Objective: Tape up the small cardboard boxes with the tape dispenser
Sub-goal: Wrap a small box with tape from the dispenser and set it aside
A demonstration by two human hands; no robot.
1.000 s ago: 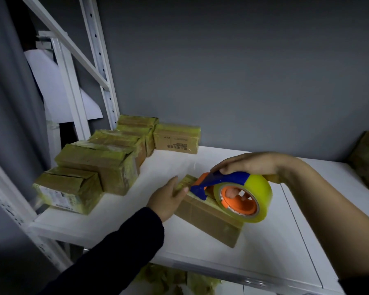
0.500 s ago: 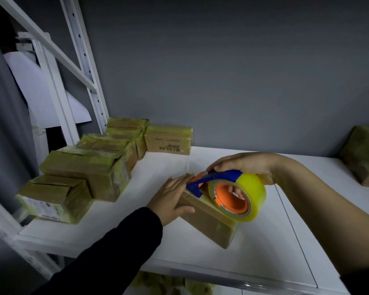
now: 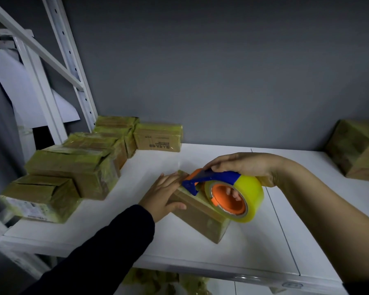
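Observation:
A small brown cardboard box (image 3: 202, 218) lies at an angle on the white shelf (image 3: 264, 248). My left hand (image 3: 162, 193) lies flat on the box's far left end, fingers straight on its top and thumb against its near side. My right hand (image 3: 241, 166) grips the tape dispenser (image 3: 228, 193), a blue and orange holder with a yellowish tape roll. The dispenser's blue front tip sits on the box top, right by my left fingertips.
Several taped boxes (image 3: 73, 167) are stacked along the shelf's left side up to the back wall. A larger taped box (image 3: 358, 150) sits at the far right. White rack uprights (image 3: 73, 67) rise at the left. More wrapped items show below the shelf edge.
The dispenser has travelled along the box top toward its far left end. My left hand has flattened onto the box, fingers stretched out toward the dispenser's tip.

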